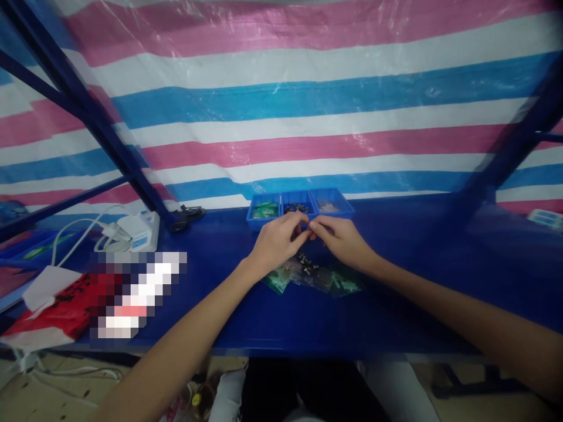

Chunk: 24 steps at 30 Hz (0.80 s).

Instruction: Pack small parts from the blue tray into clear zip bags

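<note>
My left hand (284, 234) and my right hand (336, 235) meet fingertip to fingertip over the blue table, both closed in a pinch. Whatever lies between the fingers is too small to make out. Just behind them stands a blue tray (256, 223) divided into three compartments. Green packets (265, 210) fill its left one, small dark parts (297, 208) the middle one, and pale pieces (328, 206) the right one. Below my hands, small dark metallic parts (309, 266) lie on clear plastic, with a green bag (278, 280) to the left and another green bag (345, 283) to the right.
A white power strip (152, 231) with plugs and cables sits at the left, near a red and white bag (65, 305). Blue frame posts (109, 140) rise on both sides. A striped sheet (308, 99) hangs behind the table (396, 316).
</note>
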Each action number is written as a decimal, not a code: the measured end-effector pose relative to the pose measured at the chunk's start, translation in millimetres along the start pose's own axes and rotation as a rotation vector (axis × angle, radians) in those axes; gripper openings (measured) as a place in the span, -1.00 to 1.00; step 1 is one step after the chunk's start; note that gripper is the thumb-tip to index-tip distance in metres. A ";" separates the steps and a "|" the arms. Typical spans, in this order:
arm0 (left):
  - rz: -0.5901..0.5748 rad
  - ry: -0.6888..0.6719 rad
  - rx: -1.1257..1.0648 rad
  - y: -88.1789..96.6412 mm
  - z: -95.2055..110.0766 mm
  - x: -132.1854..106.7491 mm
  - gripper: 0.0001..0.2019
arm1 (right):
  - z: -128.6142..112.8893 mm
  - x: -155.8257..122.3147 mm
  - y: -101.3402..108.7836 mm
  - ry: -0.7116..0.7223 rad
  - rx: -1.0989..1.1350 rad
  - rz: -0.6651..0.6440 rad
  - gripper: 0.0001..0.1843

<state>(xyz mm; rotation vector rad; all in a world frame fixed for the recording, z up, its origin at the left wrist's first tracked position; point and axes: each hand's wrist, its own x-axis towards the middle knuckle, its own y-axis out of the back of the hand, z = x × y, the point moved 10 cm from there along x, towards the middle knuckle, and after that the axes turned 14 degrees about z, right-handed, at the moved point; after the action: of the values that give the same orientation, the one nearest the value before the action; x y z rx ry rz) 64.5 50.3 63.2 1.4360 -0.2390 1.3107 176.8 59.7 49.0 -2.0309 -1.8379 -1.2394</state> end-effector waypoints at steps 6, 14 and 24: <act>-0.039 0.015 0.013 0.0 4.8 0.5 -0.83 | -6.0 3.7 5.4 0.076 -0.063 -0.002 -0.61; -0.059 0.145 -0.072 0.3 -5.2 4.6 -0.74 | -15.0 3.7 5.7 0.168 -0.118 -0.054 -0.80; -0.121 0.212 -0.142 -7.1 -9.5 2.2 -0.63 | -20.9 3.6 9.5 0.244 -0.163 0.007 -0.90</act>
<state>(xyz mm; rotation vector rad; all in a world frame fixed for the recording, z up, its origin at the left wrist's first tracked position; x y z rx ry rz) 65.2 61.5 58.7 1.1646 -0.1004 1.3082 175.0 47.6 68.8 -1.8586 -1.6660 -1.6018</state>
